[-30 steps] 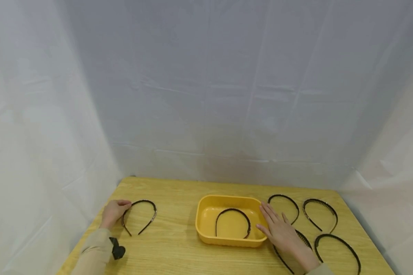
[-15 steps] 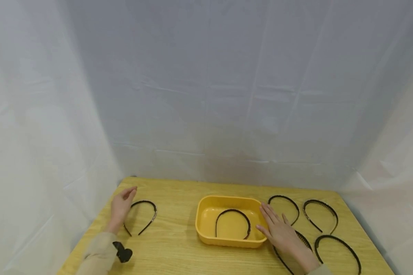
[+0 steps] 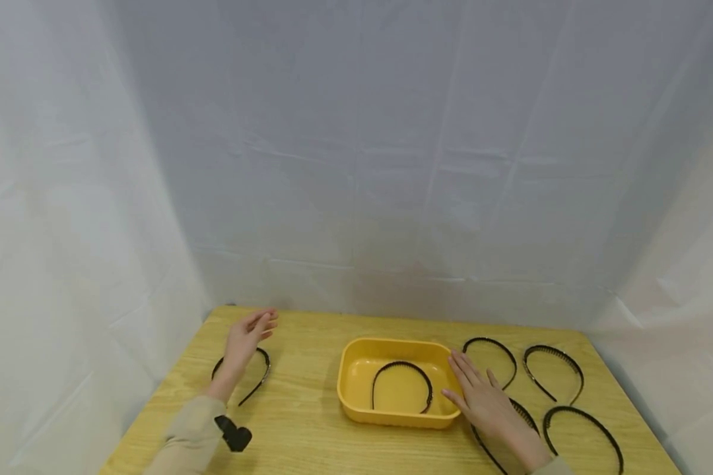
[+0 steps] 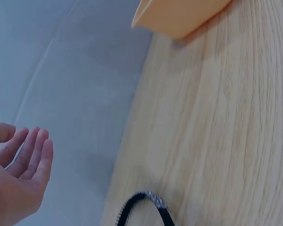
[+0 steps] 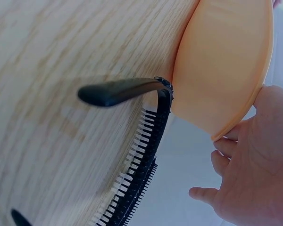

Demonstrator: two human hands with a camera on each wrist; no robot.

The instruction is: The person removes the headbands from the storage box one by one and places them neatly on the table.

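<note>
A yellow tray (image 3: 356,413) sits mid-table with one black toothed headband (image 3: 402,382) inside it. My right hand (image 3: 481,394) lies flat, fingers straight, against the tray's right rim (image 5: 226,70), partly covering a headband (image 3: 523,412) on the table; that band (image 5: 141,155) touches the tray wall in the right wrist view. My left hand (image 3: 246,336) hovers open above another headband (image 3: 255,379) at the left, holding nothing. In the left wrist view the open fingers (image 4: 30,157) are off the wood, with the band (image 4: 146,207) below.
Three more black headbands lie right of the tray: one (image 3: 492,353) near its far corner, one (image 3: 554,369) at the back right, one (image 3: 585,432) at the front right. White cloth surrounds the wooden table (image 3: 309,442). A dark wrist device (image 3: 234,435) sits on my left sleeve.
My left hand let go of the left headband's end, lifted, and moved back and to the right, opening. The headband stays on the table. The right hand has not moved.
</note>
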